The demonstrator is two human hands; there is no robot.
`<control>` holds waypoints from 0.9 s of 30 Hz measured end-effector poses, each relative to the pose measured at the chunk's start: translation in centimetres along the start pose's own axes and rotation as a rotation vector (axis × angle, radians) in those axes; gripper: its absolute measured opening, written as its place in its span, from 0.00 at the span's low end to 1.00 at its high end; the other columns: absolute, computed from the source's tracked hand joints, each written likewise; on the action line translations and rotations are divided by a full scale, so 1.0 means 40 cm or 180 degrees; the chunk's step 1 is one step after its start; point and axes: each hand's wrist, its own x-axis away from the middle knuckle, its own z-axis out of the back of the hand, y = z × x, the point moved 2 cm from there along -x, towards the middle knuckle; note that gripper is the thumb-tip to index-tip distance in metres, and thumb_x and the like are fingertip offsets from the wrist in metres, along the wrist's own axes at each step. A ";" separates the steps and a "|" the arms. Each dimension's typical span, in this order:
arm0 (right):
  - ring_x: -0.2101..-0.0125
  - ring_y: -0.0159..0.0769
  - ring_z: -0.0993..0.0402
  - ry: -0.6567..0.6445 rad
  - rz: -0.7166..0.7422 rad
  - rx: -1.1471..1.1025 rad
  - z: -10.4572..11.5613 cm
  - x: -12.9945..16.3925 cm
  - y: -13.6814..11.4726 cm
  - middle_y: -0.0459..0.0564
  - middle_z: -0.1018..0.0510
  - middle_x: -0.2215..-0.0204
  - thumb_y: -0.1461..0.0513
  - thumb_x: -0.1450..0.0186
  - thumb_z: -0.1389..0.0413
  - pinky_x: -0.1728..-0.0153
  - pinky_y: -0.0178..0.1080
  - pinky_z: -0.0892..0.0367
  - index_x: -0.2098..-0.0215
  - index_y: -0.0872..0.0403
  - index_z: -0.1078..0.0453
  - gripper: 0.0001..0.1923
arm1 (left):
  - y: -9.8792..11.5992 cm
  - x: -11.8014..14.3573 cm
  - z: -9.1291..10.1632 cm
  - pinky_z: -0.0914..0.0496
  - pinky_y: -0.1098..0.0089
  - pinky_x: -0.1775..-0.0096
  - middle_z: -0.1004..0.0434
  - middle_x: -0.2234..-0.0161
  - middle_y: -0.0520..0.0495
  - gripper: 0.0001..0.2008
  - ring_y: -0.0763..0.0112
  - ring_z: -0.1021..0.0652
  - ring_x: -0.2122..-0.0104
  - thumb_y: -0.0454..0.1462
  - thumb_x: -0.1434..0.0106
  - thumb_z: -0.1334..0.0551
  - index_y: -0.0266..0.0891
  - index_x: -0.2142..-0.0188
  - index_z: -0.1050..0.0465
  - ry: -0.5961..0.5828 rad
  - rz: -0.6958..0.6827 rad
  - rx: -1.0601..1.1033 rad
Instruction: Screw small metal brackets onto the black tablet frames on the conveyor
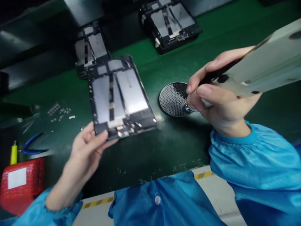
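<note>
My left hand (88,152) grips the lower left corner of an opened tablet (136,91), thumb on top. Grey battery cells, dark ribbon strips and a small circuit board show inside it; the tablet is tilted and slightly blurred. My right hand (221,100) is closed around what looks like a beige electric screwdriver (265,66), whose body runs off to the upper right. Its lower end is over a round perforated screw tray (172,100). Dark screws lie on the tray's right side. My fingers hide part of the tool and tray.
Two more opened tablets or stacks of them, one left (98,45) and one right (185,18), lie at the back of the green bench (141,166). At left are small metal parts (61,111), blue-handled pliers (33,146), a yellow-handled tool (14,153) and a red box (35,175).
</note>
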 end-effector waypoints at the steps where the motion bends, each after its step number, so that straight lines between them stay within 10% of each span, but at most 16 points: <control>1: 0.81 0.25 0.32 0.0027 -0.0003 0.0002 -0.001 -0.002 0.000 0.46 0.20 0.66 0.70 0.33 0.30 0.88 0.29 0.44 0.49 0.56 0.23 0.16 | -0.037 0.025 -0.018 0.10 0.44 0.41 0.09 0.40 0.52 0.20 0.46 0.11 0.42 0.46 0.38 0.18 0.58 0.46 0.11 -0.0171 0.0049 -0.0053; 6: 0.76 0.32 0.25 0.0400 -0.0082 0.0261 -0.007 -0.002 -0.014 0.45 0.25 0.69 0.64 0.38 0.24 0.89 0.31 0.46 0.55 0.55 0.23 0.17 | -0.112 0.079 0.012 0.10 0.42 0.48 0.10 0.44 0.47 0.29 0.46 0.10 0.53 0.54 0.31 0.24 0.70 0.31 0.18 -0.0408 -0.0461 -0.1437; 13: 0.74 0.33 0.22 0.0418 -0.0247 0.0136 -0.015 0.005 -0.018 0.49 0.23 0.61 0.72 0.40 0.29 0.87 0.33 0.43 0.56 0.59 0.25 0.16 | 0.007 -0.023 0.164 0.25 0.27 0.33 0.21 0.38 0.44 0.25 0.26 0.18 0.37 0.59 0.31 0.33 0.69 0.36 0.20 0.0246 -0.1216 -0.3893; 19: 0.74 0.33 0.22 0.0216 -0.0169 0.0173 -0.009 0.010 -0.014 0.45 0.25 0.66 0.71 0.37 0.31 0.86 0.31 0.41 0.54 0.57 0.25 0.15 | 0.022 -0.120 0.229 0.21 0.50 0.50 0.22 0.48 0.53 0.15 0.43 0.18 0.44 0.57 0.32 0.30 0.62 0.50 0.26 -0.0082 -0.1306 -0.3898; 27: 0.84 0.24 0.37 -0.0359 -0.0068 0.0544 -0.006 -0.009 -0.016 0.40 0.30 0.74 0.62 0.33 0.29 0.87 0.28 0.45 0.58 0.53 0.29 0.13 | 0.052 -0.118 0.218 0.22 0.44 0.42 0.18 0.52 0.51 0.23 0.44 0.16 0.48 0.58 0.39 0.26 0.53 0.56 0.30 0.0386 -0.0566 -0.3677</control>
